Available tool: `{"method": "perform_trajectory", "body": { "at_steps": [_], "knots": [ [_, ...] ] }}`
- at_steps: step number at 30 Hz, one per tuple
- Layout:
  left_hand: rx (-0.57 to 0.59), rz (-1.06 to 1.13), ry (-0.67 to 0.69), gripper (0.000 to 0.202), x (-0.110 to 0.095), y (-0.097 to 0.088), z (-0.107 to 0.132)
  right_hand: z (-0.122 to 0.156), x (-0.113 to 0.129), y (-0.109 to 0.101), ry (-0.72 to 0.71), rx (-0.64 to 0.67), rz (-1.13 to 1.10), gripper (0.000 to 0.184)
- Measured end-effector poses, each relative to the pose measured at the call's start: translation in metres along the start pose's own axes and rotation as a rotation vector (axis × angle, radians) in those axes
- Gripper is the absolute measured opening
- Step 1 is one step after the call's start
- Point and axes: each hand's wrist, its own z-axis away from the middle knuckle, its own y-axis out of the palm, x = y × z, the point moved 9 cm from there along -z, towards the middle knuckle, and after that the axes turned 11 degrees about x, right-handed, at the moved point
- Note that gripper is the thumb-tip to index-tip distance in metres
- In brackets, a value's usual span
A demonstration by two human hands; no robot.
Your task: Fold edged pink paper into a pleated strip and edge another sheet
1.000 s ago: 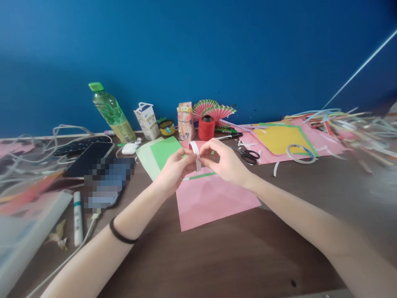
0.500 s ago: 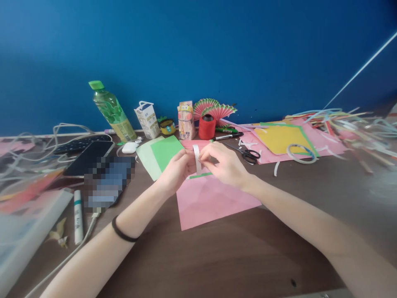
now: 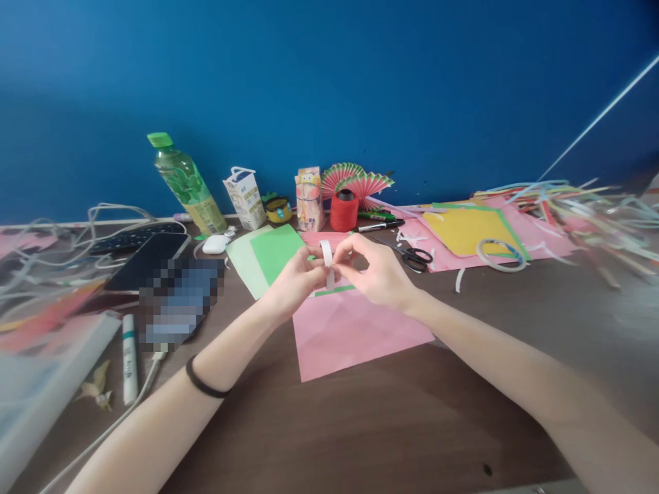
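Your left hand [image 3: 298, 280] held the white tape roll [image 3: 327, 252] over the pink paper [image 3: 360, 336], a seemingly light, firm ring best taken by its sides, while your right hand [image 3: 375, 271] bunched at its right edge, whether gripping, you couldn't tell.

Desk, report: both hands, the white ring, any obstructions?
Left hand holding white ring; right hand at its edge. Ring above pink paper. Nothing visibly blocking; scissors beside right hand.

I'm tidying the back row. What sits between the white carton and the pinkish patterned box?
In the head view, a small dark-and-yellow item sits between the white carton and patterned box.
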Motion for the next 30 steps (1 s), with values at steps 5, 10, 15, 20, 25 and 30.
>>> {"method": "perform_trajectory", "body": {
  "at_steps": [5, 10, 15, 20, 25, 30],
  "knots": [
    [0.021, -0.042, 0.043, 0.027, -0.005, 0.001, -0.001, 0.0, 0.001, -0.001, 0.028, -0.005, -0.019, 0.009],
    [-0.027, -0.003, 0.09, 0.028, -0.01, -0.001, -0.002, 0.003, 0.003, 0.001, 0.037, -0.003, 0.001, 0.01],
    [-0.063, 0.012, 0.104, 0.027, -0.014, -0.006, -0.001, 0.002, 0.006, 0.005, 0.023, 0.027, 0.004, 0.01],
    [-0.008, 0.026, 0.1, 0.034, -0.012, -0.003, -0.003, 0.001, 0.002, -0.001, 0.053, -0.01, -0.034, 0.006],
    [-0.004, 0.003, 0.071, 0.046, -0.008, -0.002, -0.002, 0.001, 0.0, -0.006, 0.068, -0.029, -0.076, 0.005],
    [-0.003, -0.027, 0.071, 0.045, -0.009, 0.0, -0.002, 0.001, 0.002, -0.006, 0.066, -0.027, -0.075, 0.005]
  ]
}}
